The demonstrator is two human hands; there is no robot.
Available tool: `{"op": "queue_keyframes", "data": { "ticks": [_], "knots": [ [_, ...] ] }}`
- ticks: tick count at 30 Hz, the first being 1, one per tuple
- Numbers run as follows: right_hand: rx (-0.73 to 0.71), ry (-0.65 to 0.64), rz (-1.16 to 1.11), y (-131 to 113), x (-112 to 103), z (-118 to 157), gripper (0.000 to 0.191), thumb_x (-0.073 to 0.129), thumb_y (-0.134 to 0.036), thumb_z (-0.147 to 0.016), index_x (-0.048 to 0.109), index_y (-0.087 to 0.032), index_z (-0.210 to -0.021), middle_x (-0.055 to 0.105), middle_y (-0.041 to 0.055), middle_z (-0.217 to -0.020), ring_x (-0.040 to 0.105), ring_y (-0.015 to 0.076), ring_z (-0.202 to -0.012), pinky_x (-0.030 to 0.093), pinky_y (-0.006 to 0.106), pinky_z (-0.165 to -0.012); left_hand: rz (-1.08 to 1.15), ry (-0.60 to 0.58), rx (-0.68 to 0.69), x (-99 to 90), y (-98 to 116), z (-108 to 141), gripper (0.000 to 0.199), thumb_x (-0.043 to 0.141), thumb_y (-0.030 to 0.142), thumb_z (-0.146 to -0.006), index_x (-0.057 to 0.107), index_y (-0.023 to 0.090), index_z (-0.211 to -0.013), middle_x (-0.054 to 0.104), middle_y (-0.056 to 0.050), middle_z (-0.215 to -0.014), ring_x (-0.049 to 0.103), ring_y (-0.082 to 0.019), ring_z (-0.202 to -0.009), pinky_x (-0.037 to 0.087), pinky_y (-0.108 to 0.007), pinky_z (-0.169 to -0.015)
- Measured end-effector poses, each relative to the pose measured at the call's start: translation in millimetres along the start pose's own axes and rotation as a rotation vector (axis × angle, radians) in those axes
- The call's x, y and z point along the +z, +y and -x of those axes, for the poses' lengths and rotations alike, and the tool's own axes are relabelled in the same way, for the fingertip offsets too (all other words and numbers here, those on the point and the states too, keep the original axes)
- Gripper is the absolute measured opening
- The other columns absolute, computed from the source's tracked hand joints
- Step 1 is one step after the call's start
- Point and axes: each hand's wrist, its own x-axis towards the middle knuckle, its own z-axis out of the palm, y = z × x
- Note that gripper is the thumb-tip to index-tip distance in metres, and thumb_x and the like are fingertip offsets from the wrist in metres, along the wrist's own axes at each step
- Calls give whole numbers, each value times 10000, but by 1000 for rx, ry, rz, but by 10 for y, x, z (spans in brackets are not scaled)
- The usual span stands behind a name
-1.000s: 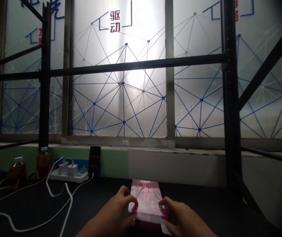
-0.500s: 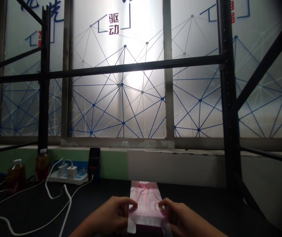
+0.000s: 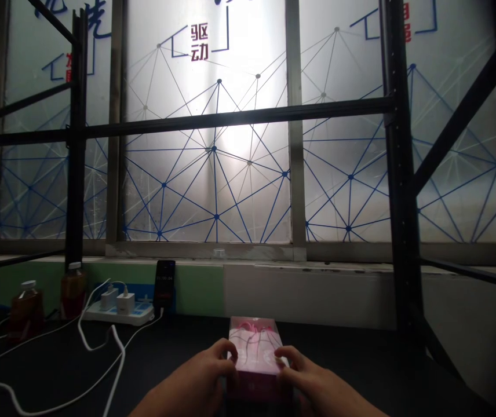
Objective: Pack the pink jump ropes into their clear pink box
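A pink box [image 3: 255, 354] with a shiny, see-through-looking top lies on the black table in front of me. Pink strands and thin dark lines show on or under that top. My left hand [image 3: 204, 376] grips the box's near left edge, its index finger bent over the top. On the opposite edge, my right hand [image 3: 309, 379] holds the near right corner with thumb and index finger. The lower fingers of both hands are hidden in shadow beside the box. Its near end, facing me, looks dark pink and flat.
To the left stand a white power strip [image 3: 120, 313] with chargers, a propped phone [image 3: 164, 286] and two bottles [image 3: 26, 310] [image 3: 73, 289]. A white cable [image 3: 115, 359] loops across the table [image 3: 352, 359]. Black rack posts [image 3: 400, 231] rise before frosted windows.
White flaps hanging at the box's near end are out of sight now, and that end shows a flat pink face. My fingers have shifted slightly along the box's edges.
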Motion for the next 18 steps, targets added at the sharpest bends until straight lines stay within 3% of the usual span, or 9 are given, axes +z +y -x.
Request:
{"op": "queue_keyframes", "data": {
  "ticks": [3,6,8,10,12,14,16,18],
  "knots": [
    [24,-52,102,29,73,0,445,700,-175,-757,651,-297,-1183,539,75,-1490,661,307,-1185,575,336,-912,29,18,-25,38,-10,-21,225,552,60,-862,681,217,-959,570,-41,-1318,652,-199,-1030,507,-256,-873],
    [5,-93,243,89,167,-29,657,837,-306,-699,594,-250,-1306,508,161,-1523,692,395,-1106,626,447,-832,66,33,-50,83,-8,-56,129,583,116,-872,646,202,-946,584,-49,-1240,643,-180,-936,510,-242,-790],
    [-40,-109,293,95,190,-49,676,849,-396,-715,591,-203,-1309,543,206,-1478,702,416,-1071,634,464,-790,86,43,-55,90,14,-62,129,586,115,-855,624,201,-943,587,-43,-1204,629,-164,-895,500,-233,-768],
    [-76,-85,277,55,172,-60,539,795,-400,-777,617,-192,-1241,615,192,-1386,711,383,-1048,622,417,-795,106,50,-68,84,36,-53,167,603,108,-819,615,204,-954,588,-34,-1176,614,-154,-872,490,-229,-758],
    [-60,-33,227,-17,133,-64,286,689,-279,-851,644,-203,-1123,688,132,-1232,726,305,-971,591,345,-786,148,66,-102,90,26,-47,213,622,128,-804,615,207,-1002,596,-26,-1118,602,-155,-858,486,-228,-736],
    [20,22,144,-83,100,-64,179,604,-164,-852,637,-206,-1023,694,81,-1099,717,230,-836,554,299,-735,232,110,-152,137,-40,-61,292,633,189,-830,599,211,-1119,605,-27,-1091,599,-157,-837,489,-230,-700],
    [131,89,2,-105,94,-64,283,614,-143,-803,616,-190,-1083,654,83,-1122,699,203,-827,537,279,-738,366,179,-223,228,-159,-99,418,631,277,-869,537,209,-1271,608,-52,-1153,605,-152,-785,494,-237,-641],
    [243,144,-162,-74,113,-62,549,675,-181,-748,554,-152,-1283,611,124,-1236,694,224,-946,538,278,-822,548,228,-342,338,-297,-146,562,638,365,-876,456,189,-1377,592,-104,-1236,607,-137,-680,476,-240,-541]
  ]
}}
